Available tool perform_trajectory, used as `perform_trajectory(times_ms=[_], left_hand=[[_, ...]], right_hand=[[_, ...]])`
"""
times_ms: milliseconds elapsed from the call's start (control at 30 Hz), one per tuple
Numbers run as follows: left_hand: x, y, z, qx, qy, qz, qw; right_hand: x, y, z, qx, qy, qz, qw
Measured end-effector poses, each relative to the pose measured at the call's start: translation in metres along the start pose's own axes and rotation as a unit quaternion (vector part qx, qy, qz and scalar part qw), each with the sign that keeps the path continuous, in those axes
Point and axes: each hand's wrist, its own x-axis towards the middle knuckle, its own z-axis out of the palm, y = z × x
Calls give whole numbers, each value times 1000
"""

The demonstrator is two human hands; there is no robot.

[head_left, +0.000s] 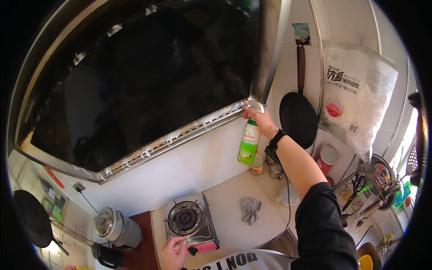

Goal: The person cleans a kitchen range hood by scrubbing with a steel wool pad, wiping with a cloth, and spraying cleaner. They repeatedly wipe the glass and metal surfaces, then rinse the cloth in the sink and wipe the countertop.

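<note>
My right hand (pixel 261 119) grips a spray bottle (pixel 249 143) by its neck and white trigger head (pixel 256 106). The bottle is green and clear, with a printed label. Its nozzle is close to the lower right corner of a range hood, which has a dark glossy panel (pixel 152 84). White foam (pixel 172 136) lies in streaks along the hood's slotted lower edge, and more foam patches (pixel 114 30) dot its upper edge. Low in view, my left hand (pixel 174 253) is loosely curled with nothing visible in it, beside the knob of a portable gas stove (pixel 189 219).
A crumpled grey cloth (pixel 251 210) lies on the tiled counter (pixel 229 192). Left of the stove are a rice cooker (pixel 116 227) and a black kettle (pixel 107 255). A frying pan (pixel 298 118) and a plastic bag (pixel 359 94) hang at right, above a cluttered utensil rack (pixel 374 189).
</note>
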Motion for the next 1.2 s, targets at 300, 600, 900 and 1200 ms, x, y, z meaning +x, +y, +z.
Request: perform_trajectory(times_ms=[300,600,900,1200], left_hand=[[-17,21,-19,24,-72,-91,993],[-10,24,-16,0,-129,-115,985],[-8,43,-17,10,-149,-125,981],[-18,13,-19,1,-124,-117,985]], right_hand=[[8,-144,-51,-2,-37,-146,989],[5,-269,-56,40,-115,-215,969],[0,-293,-48,2,-81,-270,959],[-2,-286,-47,-5,-89,-235,968]])
